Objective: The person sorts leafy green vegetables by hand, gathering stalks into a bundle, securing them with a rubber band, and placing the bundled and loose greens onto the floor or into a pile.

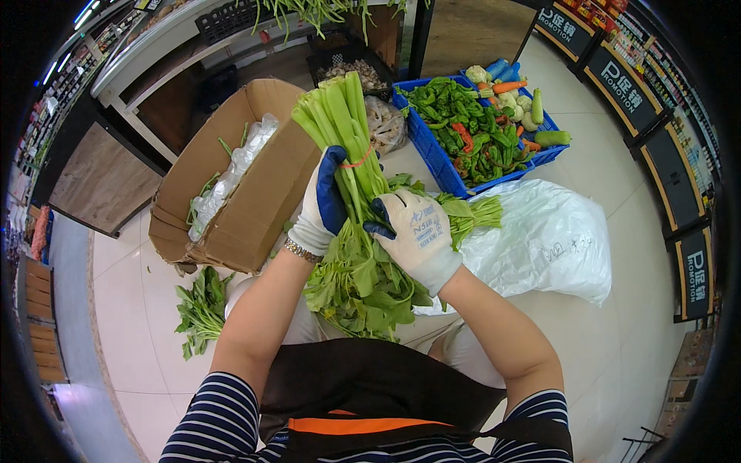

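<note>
A thick bunch of leafy greens (341,124) is held in front of me, pale cut stems pointing away and leaves hanging toward my lap. A pinkish-red band (358,158) circles the stems. My left hand (321,202), in a white knit glove with blue coating, grips the stems from the left, just below the band. On the other side, my right hand (414,231), gloved alike, has its thumb and fingers closed on the lower stems where the leaves begin. Its other fingers are partly hidden. More greens with cut stems (480,213) lie just beyond the right hand.
At left stands an open cardboard box (260,214) with clear plastic (231,179) inside. Blue crates (431,150) of peppers and mixed vegetables stand ahead right. A white plastic bag (538,243) lies at right. Loose greens (202,312) rest on the floor (139,335).
</note>
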Demonstrator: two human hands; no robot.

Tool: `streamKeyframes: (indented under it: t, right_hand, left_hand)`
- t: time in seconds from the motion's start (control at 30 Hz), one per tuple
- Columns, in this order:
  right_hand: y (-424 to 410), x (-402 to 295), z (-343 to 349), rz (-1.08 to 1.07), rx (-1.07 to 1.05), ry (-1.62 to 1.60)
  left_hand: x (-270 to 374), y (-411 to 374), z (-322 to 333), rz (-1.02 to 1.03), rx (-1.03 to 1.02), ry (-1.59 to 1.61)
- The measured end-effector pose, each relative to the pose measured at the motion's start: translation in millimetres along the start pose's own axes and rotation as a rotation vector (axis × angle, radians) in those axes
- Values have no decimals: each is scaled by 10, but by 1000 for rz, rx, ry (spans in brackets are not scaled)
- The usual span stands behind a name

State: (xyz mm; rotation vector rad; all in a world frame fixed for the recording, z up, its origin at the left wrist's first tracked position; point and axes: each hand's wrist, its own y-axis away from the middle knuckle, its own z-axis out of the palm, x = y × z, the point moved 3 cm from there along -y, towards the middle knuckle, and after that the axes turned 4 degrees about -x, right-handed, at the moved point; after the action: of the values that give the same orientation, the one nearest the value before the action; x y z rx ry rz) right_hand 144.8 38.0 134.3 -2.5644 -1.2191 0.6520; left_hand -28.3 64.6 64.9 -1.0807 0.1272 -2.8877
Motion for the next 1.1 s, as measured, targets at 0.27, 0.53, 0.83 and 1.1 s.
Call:
streamKeyframes:
  t: [0.27,0.53,0.83,1.1]
  right_hand:
    - [-49,193,157,192,19,-391]
    - [-68,834,110,455,56,-466]
    - [-11,828,43,213,2,-504]
    - [-57,334,112,167,0,-321]
  left_hand:
    - [-20,-19,-200,226,102,-450]
    - [175,11,-315,189,76,-331]
    - [140,0,-300,83,48,-38]
    - [-93,-18,-300,8,14,-198]
